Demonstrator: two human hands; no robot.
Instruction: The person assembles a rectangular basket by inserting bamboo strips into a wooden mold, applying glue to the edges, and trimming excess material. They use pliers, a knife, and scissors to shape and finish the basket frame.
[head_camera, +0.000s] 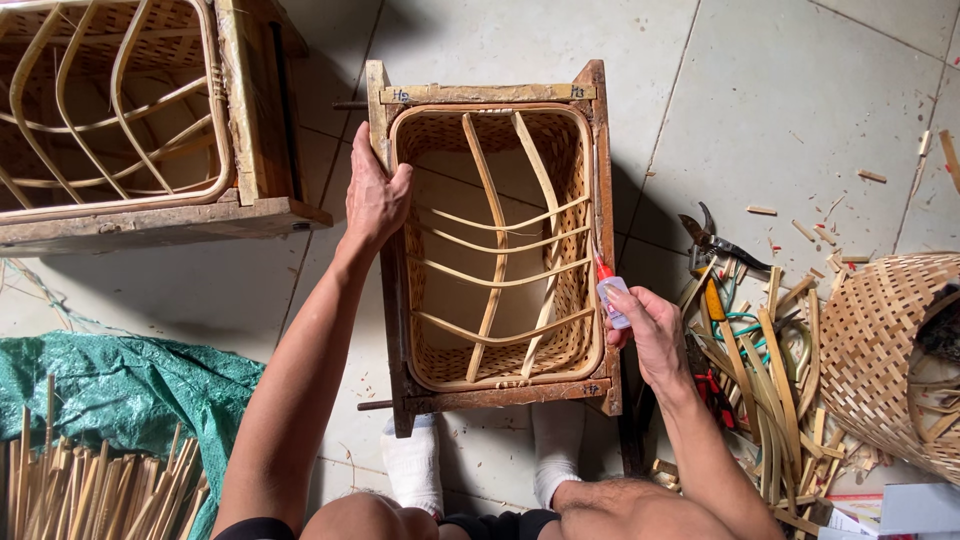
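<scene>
Right hand grasps a glue bottle (red-tipped); left hand grips the wooden frame.

Person, seated: both forearms are showing bare, with no sleeves, watch or rings in sight. Left hand and right hand are going ungloved. Feet are wearing white socks. Dark, probably black, shorts are just showing at the lower edge.

Both arms reach forward, left hand with fingers curled in a grip, right hand closed, thumb up.
</scene>
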